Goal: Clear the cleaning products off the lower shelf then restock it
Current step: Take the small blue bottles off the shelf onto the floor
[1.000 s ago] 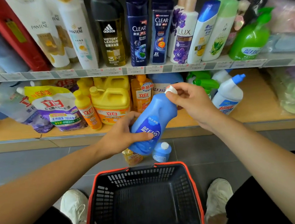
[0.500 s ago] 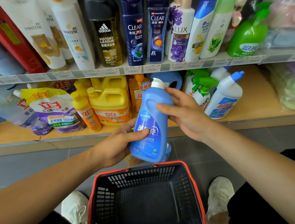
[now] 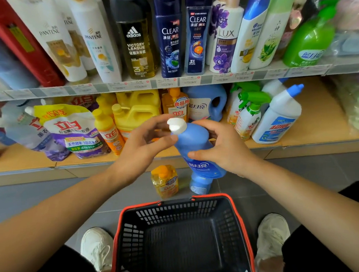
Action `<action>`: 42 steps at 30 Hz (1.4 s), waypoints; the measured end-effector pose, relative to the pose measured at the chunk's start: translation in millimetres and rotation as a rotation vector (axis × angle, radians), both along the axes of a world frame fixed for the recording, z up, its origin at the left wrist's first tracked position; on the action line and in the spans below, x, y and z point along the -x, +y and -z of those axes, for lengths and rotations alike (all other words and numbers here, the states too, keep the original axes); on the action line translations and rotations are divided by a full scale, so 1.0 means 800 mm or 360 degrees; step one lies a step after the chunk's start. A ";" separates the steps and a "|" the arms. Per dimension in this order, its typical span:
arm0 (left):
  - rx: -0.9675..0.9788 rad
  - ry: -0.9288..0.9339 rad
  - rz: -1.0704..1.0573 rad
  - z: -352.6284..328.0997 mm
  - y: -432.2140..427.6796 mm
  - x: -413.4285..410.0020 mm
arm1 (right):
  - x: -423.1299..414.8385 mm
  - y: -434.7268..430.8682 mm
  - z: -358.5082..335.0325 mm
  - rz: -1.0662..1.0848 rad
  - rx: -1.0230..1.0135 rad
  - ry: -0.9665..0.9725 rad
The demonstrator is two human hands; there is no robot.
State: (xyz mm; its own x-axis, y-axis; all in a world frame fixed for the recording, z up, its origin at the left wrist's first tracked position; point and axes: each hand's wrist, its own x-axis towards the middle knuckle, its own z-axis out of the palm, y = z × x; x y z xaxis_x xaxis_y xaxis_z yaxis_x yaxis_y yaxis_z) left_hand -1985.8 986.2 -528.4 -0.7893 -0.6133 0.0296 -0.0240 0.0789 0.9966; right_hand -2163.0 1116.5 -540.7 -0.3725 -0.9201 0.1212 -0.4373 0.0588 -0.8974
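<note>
A blue detergent bottle with a white cap leans to the left in front of the lower shelf. My right hand grips its body, thumb across the front. My left hand is beside the cap with its fingers spread, and its thumb touches the bottle's neck. On the lower shelf stand yellow jugs, an orange bottle, refill pouches, a big blue jug, green spray bottles and a white bottle with a blue cap.
A black basket with a red rim sits on the floor below my hands, nothing in it. A small yellow bottle and a small blue bottle stand on the floor by the shelf base. The upper shelf holds shampoo bottles.
The blue bottle has tipped from upright to leaning left. My left hand left its base and rose to the neck. My right hand has taken hold of the body.
</note>
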 end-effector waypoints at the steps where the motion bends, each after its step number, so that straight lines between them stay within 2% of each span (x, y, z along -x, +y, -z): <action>1: 0.0184 0.0022 0.0021 -0.003 -0.002 -0.002 | 0.000 0.000 0.000 -0.0025 -0.0028 0.0079; 3: 0.0543 0.0000 0.0060 -0.007 -0.004 -0.005 | -0.003 0.001 -0.001 -0.0063 -0.0049 0.0171; 5: 0.0757 -0.0029 0.0078 -0.008 -0.007 -0.006 | -0.008 0.001 -0.001 -0.0082 -0.0045 0.0247; 9: 0.0841 -0.0056 0.0104 -0.010 -0.010 -0.010 | -0.016 0.003 -0.002 -0.0106 -0.0066 0.0387; 12: 0.1088 -0.0085 0.0205 -0.014 -0.013 -0.013 | -0.017 0.003 -0.003 -0.0197 -0.0081 0.0490; 18: 0.1306 -0.0016 0.0379 -0.026 -0.024 -0.012 | -0.009 0.002 -0.010 -0.0287 -0.0125 0.0249; 23: 0.1176 0.0064 0.0454 -0.029 -0.028 -0.013 | -0.003 0.000 -0.006 -0.0322 -0.0215 -0.0109; 29: 0.0530 0.0141 0.0358 -0.029 -0.027 -0.012 | 0.005 0.002 -0.008 -0.0376 -0.0209 -0.0687; 32: 0.0517 0.0143 0.0418 -0.032 -0.031 -0.014 | 0.007 0.003 -0.009 -0.0439 -0.0217 -0.0888; 37: 0.0590 0.0098 0.0433 -0.038 -0.036 -0.020 | 0.007 0.006 -0.006 -0.0431 -0.0216 -0.1031; 42: 0.0431 0.0116 0.0349 -0.039 -0.033 -0.021 | 0.007 0.006 -0.007 -0.0494 -0.0245 -0.1205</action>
